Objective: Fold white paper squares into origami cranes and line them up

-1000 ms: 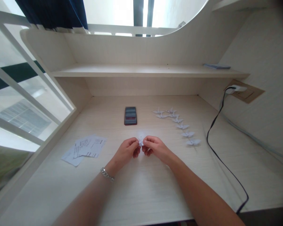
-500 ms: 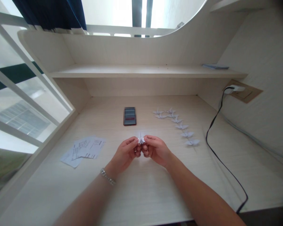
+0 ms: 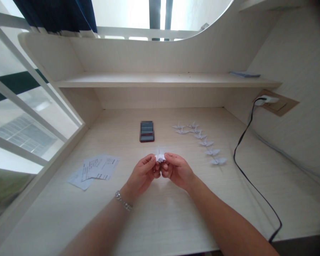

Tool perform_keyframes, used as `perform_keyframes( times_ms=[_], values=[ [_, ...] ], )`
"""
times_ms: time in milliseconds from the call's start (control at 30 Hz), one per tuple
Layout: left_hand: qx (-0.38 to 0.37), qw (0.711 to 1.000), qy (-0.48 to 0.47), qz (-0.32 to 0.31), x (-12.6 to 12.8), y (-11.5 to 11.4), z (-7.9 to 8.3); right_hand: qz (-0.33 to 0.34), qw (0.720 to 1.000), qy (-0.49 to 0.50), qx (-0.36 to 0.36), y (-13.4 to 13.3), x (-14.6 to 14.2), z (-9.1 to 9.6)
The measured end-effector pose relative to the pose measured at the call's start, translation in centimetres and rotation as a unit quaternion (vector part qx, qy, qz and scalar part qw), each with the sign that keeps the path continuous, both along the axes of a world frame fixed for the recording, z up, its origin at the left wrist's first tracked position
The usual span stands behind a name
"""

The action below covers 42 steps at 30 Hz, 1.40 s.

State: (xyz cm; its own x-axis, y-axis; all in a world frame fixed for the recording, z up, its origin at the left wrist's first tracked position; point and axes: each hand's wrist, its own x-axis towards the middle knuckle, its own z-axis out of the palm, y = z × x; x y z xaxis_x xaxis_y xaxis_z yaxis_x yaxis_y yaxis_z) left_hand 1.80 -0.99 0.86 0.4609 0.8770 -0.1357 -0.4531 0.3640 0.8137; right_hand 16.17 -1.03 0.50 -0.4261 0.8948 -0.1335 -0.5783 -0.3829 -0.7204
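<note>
A small white paper crane is pinched between my two hands, above the middle of the desk. My left hand grips its left side between thumb and curled fingers. On the other side, my right hand holds it the same way. One thin point of the crane sticks up past the fingertips; its underside is hidden by my fingers. Several finished paper cranes stand in a curved row to the right. Printed paper pieces lie overlapping to the left of my left hand.
A phone lies on the desk beyond my hands. Along the right side, a black cable runs from the wall socket to the front edge. A shelf spans the back, with a flat item at its right end.
More of the crane's white body shows between my fingertips now, and my right thumb has shifted slightly to the right. Both hands still hold it in about the same place.
</note>
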Motion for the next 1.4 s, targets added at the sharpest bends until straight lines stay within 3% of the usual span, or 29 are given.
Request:
perform_keyframes(
  times_ms=[200,467,633,833,1033,1133,1267,1400],
  values=[
    [0.067,0.992,0.102,-0.004,-0.5,0.6,-0.7,-0.005,0.995,-0.093,0.037,0.3,0.7,-0.3],
    [0.029,0.999,0.015,-0.013,0.1,-0.1,0.1,0.013,1.0,0.022,0.003,-0.1,0.6,0.2],
    [0.031,0.999,0.009,-0.003,-0.2,0.0,0.1,0.035,0.999,0.009,-0.012,0.2,0.8,0.2],
    [0.029,0.999,0.018,0.009,-0.4,0.2,0.1,-0.034,0.999,-0.025,-0.019,0.4,1.0,-0.4],
    [0.034,0.999,0.016,0.016,-0.5,0.3,0.2,-0.036,0.999,-0.007,-0.019,0.5,0.9,-0.5],
    [0.038,0.999,0.027,0.021,-0.6,0.4,0.2,-0.075,0.997,-0.022,-0.015,0.8,1.2,-0.4],
    [0.068,0.993,0.084,0.054,-0.8,0.6,0.1,-0.149,0.987,-0.054,-0.022,1.3,1.9,-0.4],
    [0.123,0.974,0.173,0.079,-0.7,0.9,-0.2,-0.147,0.978,-0.141,0.036,1.1,1.5,-0.4]
  ],
)
